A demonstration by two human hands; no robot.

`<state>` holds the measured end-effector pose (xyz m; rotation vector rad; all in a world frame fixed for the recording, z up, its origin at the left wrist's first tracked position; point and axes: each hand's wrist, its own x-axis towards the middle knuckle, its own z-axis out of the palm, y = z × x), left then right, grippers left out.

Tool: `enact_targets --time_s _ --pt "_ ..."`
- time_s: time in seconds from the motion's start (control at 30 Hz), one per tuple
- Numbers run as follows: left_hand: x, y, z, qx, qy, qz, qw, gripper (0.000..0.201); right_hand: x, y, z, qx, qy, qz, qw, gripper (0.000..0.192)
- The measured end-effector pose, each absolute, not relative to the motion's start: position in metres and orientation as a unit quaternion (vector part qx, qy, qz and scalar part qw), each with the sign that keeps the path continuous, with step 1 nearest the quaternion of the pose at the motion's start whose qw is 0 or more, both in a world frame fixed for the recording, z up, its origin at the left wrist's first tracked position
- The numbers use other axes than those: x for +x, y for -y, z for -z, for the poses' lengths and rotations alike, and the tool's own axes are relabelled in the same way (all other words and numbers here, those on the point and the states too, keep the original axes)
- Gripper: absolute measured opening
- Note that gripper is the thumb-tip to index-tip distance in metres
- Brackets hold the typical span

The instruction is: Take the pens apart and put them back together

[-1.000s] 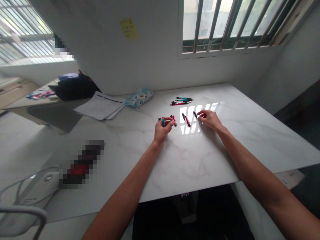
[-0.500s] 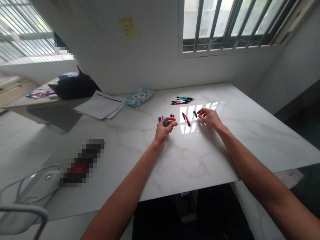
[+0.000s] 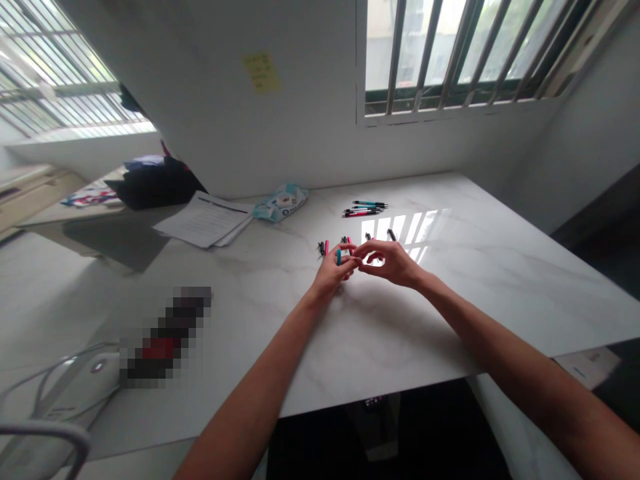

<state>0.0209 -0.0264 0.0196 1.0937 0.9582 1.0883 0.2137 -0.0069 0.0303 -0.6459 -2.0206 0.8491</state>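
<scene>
Right hand (image 3: 393, 261) moved in from the loose pen parts (image 3: 370, 237) to meet left hand (image 3: 334, 270) above the marble table (image 3: 500, 267). Left pinches a teal pen piece (image 3: 339, 257); right fingertips close at its tip, grip unclear.

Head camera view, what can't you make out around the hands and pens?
- Head view: what the left hand and right hand pinch besides the teal pen piece; fingers cover it.
- Yellow note: writing too small.
- Pixelated object: blurred out.
- Pen pile: count unclear, overlapping.
</scene>
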Motion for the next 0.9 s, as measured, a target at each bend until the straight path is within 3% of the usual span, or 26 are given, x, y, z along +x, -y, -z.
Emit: enact_targets --time_s 0.27,0.43,0.53,0.63,0.9 --pt "0.021 0.027 -0.022 0.471 -0.425 -0.471 0.613 0.060 0.229 -0.002 -0.034 -0.292 0.809 -0.327 0.391 0.029" --pt "0.021 0.025 -0.021 0.476 -0.434 -0.474 0.601 0.057 0.271 -0.029 -0.022 -0.532 0.758 -0.199 0.320 0.023" --pt "0.022 0.025 -0.020 0.477 -0.435 -0.472 0.601 0.057 0.287 -0.042 -0.009 -0.628 0.725 -0.158 0.234 0.036" --pt "0.022 0.026 -0.021 0.477 -0.435 -0.468 0.603 0.057 0.291 -0.046 -0.003 -0.651 0.718 -0.151 0.195 0.043" --pt "0.021 0.026 -0.023 0.478 -0.436 -0.471 0.600 0.056 0.292 -0.049 -0.003 -0.652 0.724 -0.141 0.178 0.034"
